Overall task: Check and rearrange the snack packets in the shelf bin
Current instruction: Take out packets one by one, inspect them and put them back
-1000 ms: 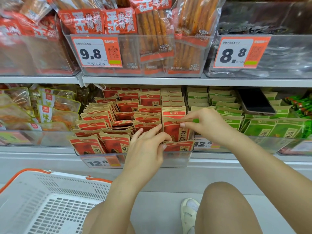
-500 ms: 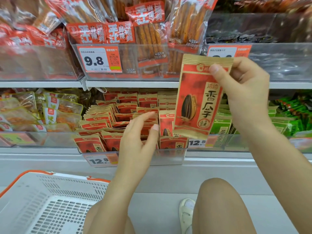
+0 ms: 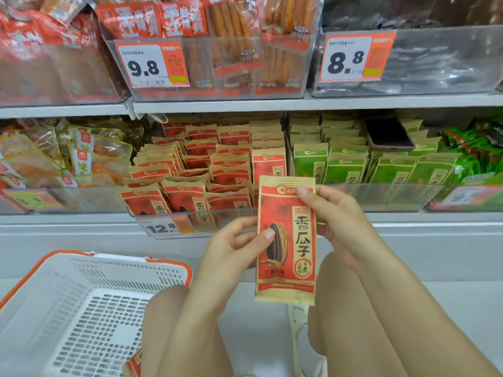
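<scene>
red 香瓜子 packet (image 3: 287, 240), left hand (image 3: 234, 246), right hand (image 3: 337, 216)

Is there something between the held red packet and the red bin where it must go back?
Nothing visible. The packet, held by both hands, is in front of the bin, whose top is open.

Readable print on shelf tags and packets.
On the held packet (image 3: 286, 240): 洽洽 above large 香瓜子, beside a sunflower-seed picture; small print below too blurred to read. On the bin tag (image 3: 166, 227): 12.8. On the upper-left tag (image 3: 152, 65): 9.8, with a QR code. On the upper-right tag (image 3: 356, 57): 8.8. On the green packets (image 3: 345, 170): 原香 partly legible. On the upper red bags (image 3: 152, 21): large white characters, blurred.
</scene>
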Tool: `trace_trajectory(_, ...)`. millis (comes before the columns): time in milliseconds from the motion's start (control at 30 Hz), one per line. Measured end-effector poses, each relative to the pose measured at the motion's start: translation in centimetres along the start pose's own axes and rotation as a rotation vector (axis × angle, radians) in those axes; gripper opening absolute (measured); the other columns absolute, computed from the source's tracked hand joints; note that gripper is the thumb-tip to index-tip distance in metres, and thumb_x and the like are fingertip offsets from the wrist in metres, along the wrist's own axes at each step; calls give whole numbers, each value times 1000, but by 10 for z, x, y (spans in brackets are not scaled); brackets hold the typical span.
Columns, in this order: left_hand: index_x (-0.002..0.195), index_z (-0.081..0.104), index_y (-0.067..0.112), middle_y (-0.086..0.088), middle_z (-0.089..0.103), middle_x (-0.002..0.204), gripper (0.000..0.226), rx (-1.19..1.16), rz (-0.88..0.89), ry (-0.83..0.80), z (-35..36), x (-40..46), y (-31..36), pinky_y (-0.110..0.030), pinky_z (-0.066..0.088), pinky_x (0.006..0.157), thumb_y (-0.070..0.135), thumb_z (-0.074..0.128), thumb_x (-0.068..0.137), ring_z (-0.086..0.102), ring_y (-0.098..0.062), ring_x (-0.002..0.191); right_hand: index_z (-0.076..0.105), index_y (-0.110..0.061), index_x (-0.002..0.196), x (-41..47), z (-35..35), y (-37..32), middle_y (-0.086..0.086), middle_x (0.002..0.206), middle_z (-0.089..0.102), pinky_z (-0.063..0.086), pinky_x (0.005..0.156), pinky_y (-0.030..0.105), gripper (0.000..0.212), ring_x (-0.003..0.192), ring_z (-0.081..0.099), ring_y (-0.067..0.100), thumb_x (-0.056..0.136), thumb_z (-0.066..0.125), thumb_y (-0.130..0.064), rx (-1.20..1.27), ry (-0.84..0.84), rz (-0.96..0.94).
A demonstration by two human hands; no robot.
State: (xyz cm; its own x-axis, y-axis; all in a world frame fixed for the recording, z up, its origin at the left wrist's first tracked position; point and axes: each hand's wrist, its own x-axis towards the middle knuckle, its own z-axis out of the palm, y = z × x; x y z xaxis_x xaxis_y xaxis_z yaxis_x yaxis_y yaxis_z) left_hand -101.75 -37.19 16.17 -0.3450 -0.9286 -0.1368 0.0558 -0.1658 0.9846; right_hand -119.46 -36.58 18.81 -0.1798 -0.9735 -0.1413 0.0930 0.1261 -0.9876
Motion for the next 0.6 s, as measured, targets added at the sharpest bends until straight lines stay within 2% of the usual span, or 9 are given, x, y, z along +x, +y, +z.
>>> trace_trajectory(100,116,64,10,-9,78,90,40,-62,-7,67,3,-4,-6,-23,56,66,28,66,80,74,-19,79,68,-16,104,-16,2,18,2,87,74,50,65,23,40,75,69,15,75,62,-42,-15,-104,94)
trace_trajectory(167,114,65,10,-9,78,88,30,-106,-1,109,5,-7,-10,-21,55,63,21,65,86,74,-18,77,68,-18,109,-27,4,31,6,94,75,54,69,26,42,82,72,21,73,64,-38,26,-143,136)
trace_trajectory(233,114,66,10,-11,77,89,29,-139,2,133,7,-9,-13,-23,57,65,18,64,87,74,-19,77,67,-16,113,-36,5,42,10,101,74,56,79,33,42,92,71,27,74,67,-30,81,-149,144)
trace_trajectory(333,115,67,10,-10,77,94,40,-149,-7,138,10,-12,-20,-25,58,69,25,65,79,74,-20,81,67,-11,114,-48,6,53,12,102,74,57,79,32,40,92,71,28,75,68,-18,169,-106,126)
trace_trajectory(400,113,68,10,-8,77,95,39,-143,-33,112,11,-16,-26,-24,57,69,27,64,78,74,-17,82,67,-8,114,-54,7,58,13,101,74,58,76,30,39,92,71,29,76,67,-15,204,-64,108)
trace_trajectory(600,114,70,12,-10,76,101,37,-96,-128,49,8,-27,-38,-28,59,77,29,76,82,74,-25,94,66,-6,112,-63,10,67,14,99,74,58,78,35,41,92,71,29,74,69,-18,222,32,78)
